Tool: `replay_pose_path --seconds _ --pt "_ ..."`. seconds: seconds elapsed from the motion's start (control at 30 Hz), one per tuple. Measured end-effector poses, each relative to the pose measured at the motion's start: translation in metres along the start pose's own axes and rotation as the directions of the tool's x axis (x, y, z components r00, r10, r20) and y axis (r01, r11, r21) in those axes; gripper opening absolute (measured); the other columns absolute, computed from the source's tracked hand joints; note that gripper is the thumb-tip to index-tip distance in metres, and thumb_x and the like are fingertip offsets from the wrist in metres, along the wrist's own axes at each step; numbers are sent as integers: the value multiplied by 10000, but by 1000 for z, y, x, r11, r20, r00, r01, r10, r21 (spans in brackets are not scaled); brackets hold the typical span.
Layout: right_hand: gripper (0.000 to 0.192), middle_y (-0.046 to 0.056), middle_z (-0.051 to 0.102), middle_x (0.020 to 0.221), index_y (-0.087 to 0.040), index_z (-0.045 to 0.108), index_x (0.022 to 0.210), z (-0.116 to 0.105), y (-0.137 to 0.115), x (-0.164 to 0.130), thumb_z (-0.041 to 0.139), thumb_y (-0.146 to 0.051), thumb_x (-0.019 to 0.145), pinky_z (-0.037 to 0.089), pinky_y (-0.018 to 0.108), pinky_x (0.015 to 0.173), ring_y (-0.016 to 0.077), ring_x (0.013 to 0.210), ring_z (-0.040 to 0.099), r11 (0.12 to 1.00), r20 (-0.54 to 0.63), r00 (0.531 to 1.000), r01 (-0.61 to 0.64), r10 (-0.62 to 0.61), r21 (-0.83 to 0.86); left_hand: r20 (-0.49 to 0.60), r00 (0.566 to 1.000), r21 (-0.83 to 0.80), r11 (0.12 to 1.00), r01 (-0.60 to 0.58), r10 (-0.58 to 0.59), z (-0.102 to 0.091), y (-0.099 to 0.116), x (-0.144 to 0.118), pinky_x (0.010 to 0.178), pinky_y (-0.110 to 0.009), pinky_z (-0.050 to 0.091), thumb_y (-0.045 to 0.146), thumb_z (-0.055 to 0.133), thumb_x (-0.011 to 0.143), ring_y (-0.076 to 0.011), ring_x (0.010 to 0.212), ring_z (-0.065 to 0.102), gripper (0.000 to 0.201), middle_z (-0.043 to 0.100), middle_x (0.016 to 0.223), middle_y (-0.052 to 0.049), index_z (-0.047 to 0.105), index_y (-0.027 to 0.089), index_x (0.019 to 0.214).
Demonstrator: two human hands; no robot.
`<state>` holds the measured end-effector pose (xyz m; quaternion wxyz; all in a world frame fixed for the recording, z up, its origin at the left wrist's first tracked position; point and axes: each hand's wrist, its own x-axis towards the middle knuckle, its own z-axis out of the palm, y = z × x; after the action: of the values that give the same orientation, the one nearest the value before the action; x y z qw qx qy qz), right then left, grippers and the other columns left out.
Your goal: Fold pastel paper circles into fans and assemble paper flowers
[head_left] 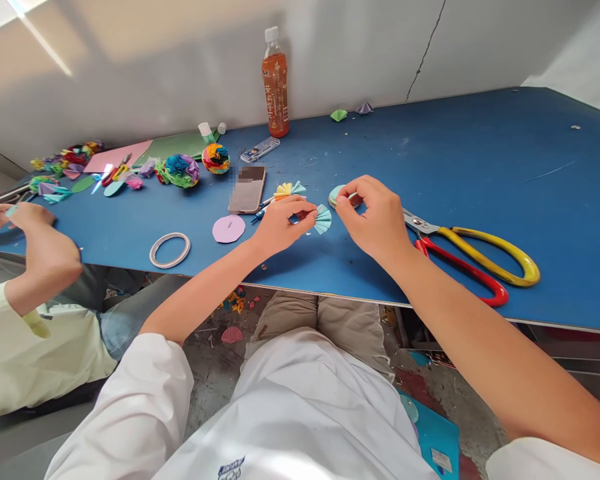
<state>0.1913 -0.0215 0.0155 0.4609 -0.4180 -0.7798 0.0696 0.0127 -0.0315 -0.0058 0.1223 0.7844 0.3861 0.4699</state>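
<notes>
Your pleated teal paper fan (323, 219) sits fanned open, pinched at its narrow end, pleats spreading toward 3 o'clock; a round teal paper disc (336, 195) lies flat at its 1 o'clock.

You have a teal pleated fan (323, 219), yellow-and-red scissors (473, 257), a lilac paper circle (229, 229) and a blue table (480, 160).

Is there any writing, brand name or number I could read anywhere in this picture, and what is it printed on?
Nothing here reads clearly enough to quote.
Bottle: pale upright characters on the orange label, too small to read.
Shirt badge: dark lettering at the bottom edge, cut off and blurred.
Phone: screen blurred out, nothing legible.
Clear case: a small dark mark, too tiny to tell.
Blue item on the floor: a white sticker, unreadable.
</notes>
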Motion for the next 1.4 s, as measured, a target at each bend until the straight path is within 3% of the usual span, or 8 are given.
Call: replay_pose_path --seconds 0.23,0.37,0.63,0.8,1.1,1.3,1.4 --pt "57 32 676 808 -213 619 745 0 -1 -3 605 -241 793 472 329 690 171 665 597 989 88 985 148 -147 -5 -19 1000 -6 1000 -8 8 0 -2 1 598 -247 542 287 564 856 -97 619 575 210 655 733 -27 690 140 774" --pt "72 37 701 826 -210 641 764 2 1 -5 596 -245 808 463 357 737 183 681 614 982 93 983 164 -156 -91 -27 999 -15 999 -36 35 1 -3 0 563 -234 535 303 563 861 -93 618 565 228 653 738 -32 694 137 776" --pt "84 48 713 833 -206 637 773 1 -1 -4 572 -235 818 447 340 686 189 685 621 975 104 980 183 -171 -124 -3 999 1 999 -49 49 1 -5 -1 555 -228 513 346 550 888 -114 697 589 266 653 766 -49 697 140 807" --pt "116 52 714 832 -207 620 762 2 -1 -4 530 -216 834 440 335 669 188 681 618 974 104 980 181 -167 -137 -19 999 -14 999 -48 48 3 -6 -2 481 -189 462 328 559 877 -101 662 573 245 653 761 -47 703 140 815" --pt "99 36 651 769 -231 535 723 -1 -2 -2 509 -183 806 444 335 681 188 693 591 997 58 997 55 -53 -46 -12 1000 -1 1000 -23 23 1 -3 -1 665 -271 549 272 561 856 -123 708 598 204 656 747 -38 702 145 783" --pt "150 48 651 750 -235 555 700 -1 12 0 521 -253 845 367 341 572 190 595 534 975 -30 999 -17 11 -222 -11 999 45 998 52 -52 -1 3 0 699 -295 555 247 560 841 -118 660 565 184 644 734 -21 714 161 790" --pt "113 54 695 858 -233 630 824 -1 17 0 535 -178 797 375 338 568 185 591 545 974 -7 1000 -17 16 -227 -15 998 48 997 65 -65 -1 4 0 687 -288 554 231 563 835 -114 652 559 173 650 742 -20 713 161 784"
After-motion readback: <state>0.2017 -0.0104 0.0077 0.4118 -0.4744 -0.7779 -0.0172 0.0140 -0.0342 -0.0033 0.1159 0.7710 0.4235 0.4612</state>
